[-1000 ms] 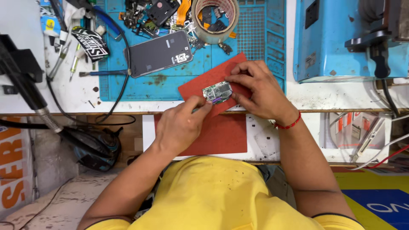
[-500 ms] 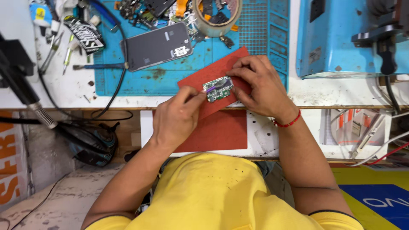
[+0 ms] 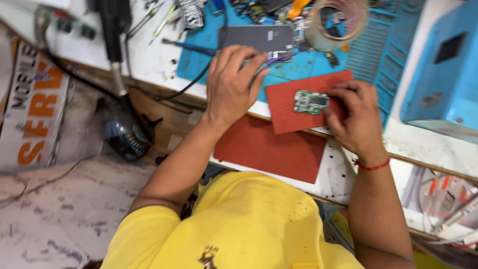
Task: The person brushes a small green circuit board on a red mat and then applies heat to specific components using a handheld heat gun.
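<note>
**Two hands at a repair worktop**

The right hand (image 3: 356, 117) rests on a small red mat (image 3: 294, 102). Its fingers are bent and press the right edge of a little green circuit board (image 3: 311, 102). The board lies flat on the mat, at about 9 o'clock from this hand, touching the fingertips. A red thread band (image 3: 373, 165) goes round the wrist.

The left hand (image 3: 231, 84) is well apart from the board, at about 10 o'clock from it. Its fingers curl down and pinch a thin purple tool (image 3: 273, 60). The tool tip points to 2 o'clock, toward a grey phone (image 3: 259, 37) that lies just beyond the fingers.

The phone sits on a blue work mat (image 3: 318, 62). At 1 o'clock from the phone is a roll of tape (image 3: 338, 20), standing like a ring. I cannot tell what the dark bits seen through its hole are.

A bigger red sheet (image 3: 271, 149) lies under the small mat, nearer the person. At 3 o'clock stands a blue machine (image 3: 443, 74). At 10 o'clock a black tool with a cable (image 3: 115, 45) lies on the white worktop (image 3: 149, 60).
</note>
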